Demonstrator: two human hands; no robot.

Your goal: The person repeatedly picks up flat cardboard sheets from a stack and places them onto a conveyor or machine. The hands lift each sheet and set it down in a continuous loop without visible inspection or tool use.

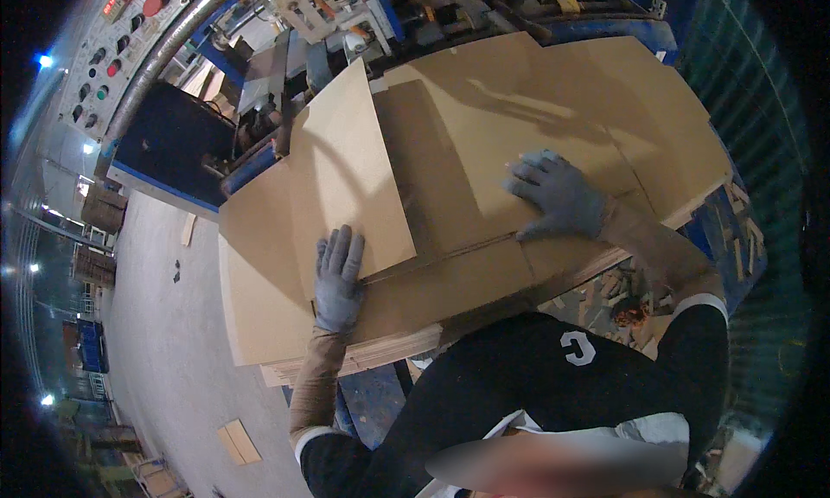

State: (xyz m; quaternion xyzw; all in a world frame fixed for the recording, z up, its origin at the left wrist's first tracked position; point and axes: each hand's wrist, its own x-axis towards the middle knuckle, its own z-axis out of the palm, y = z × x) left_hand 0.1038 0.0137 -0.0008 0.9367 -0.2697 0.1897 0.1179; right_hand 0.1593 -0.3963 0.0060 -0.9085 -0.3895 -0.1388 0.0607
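A stack of flat brown cardboard sheets (484, 161) with creases lies in front of me, its layered edges showing on the near side. My left hand (339, 277), in a grey glove, rests with straight fingers on the lower part of a cardboard panel (346, 178) at the left. That panel catches more light, and its right edge casts a shadow on the sheet beside it. Farther right, my right hand (558, 195), also gloved in grey, lies on the top sheet with its fingers spread. Neither hand has anything gripped in it.
Beyond the stack stands a machine (346, 31) with metal and blue parts. A control panel (121, 53) with knobs and buttons is at the upper left, beside a curved metal pipe (173, 53). Cardboard scraps (618, 290) lie below at the right. A green corrugated surface (769, 143) borders the right.
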